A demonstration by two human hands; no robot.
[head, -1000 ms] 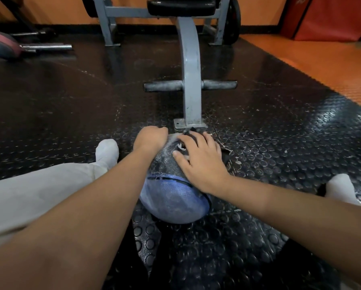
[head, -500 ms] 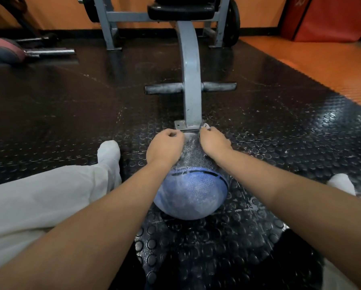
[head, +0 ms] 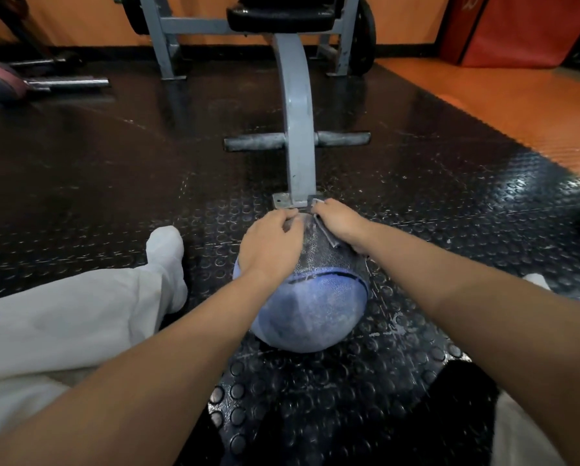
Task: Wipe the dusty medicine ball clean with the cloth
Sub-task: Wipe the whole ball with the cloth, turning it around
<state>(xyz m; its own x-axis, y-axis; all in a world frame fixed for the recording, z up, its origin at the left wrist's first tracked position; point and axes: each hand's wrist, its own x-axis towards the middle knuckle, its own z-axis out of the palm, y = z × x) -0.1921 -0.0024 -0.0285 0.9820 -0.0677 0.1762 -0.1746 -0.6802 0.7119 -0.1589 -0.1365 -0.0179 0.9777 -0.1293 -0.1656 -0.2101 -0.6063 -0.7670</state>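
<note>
A dusty medicine ball (head: 310,314), blue on the near half and dark speckled grey on the far half, lies on the black studded floor between my legs. My left hand (head: 270,247) lies over its upper left with the fingers curled over the far top. My right hand (head: 340,222) grips a small grey cloth (head: 328,236) and holds it against the ball's far upper right. Most of the cloth is hidden under that hand; a corner sticks out beyond the fingers.
The grey post and base plate of a weight bench (head: 298,146) stand just beyond the ball, almost touching my right fingers. My left leg in light trousers and a white sock (head: 165,260) lies to the left. A barbell (head: 63,83) lies far left. Orange floor (head: 517,112) begins at the right.
My right hand slid with the cloth from the ball's top to its far upper right edge. My left hand shifted right onto the top. The ball sits slightly more to the right.
</note>
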